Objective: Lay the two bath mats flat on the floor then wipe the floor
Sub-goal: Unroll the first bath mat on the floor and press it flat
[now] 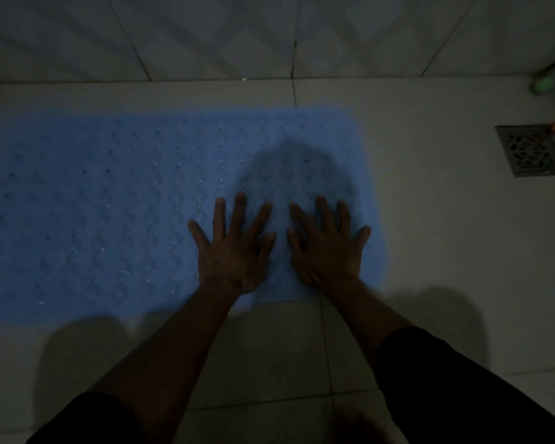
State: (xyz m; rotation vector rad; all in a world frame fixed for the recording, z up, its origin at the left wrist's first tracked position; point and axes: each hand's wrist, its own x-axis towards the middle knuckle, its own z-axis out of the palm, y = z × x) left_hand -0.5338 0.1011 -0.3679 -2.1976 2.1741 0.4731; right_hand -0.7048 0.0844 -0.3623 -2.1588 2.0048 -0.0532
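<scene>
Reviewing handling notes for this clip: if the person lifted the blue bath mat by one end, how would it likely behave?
The blue bath mat would probably droop rather than stay stiff: it looks thin and lies flat under the left hand and right hand. Glints among its bumps suggest wetness, so it may be slippery. Pushed, it would likely slide or buckle, not roll.

One head-worn view looks steeply down from close above the tiled floor point(430, 251), facing the far wall point(205, 33); the forearms enter from the near edge. Dim light probably hides the corners' detail.
</scene>
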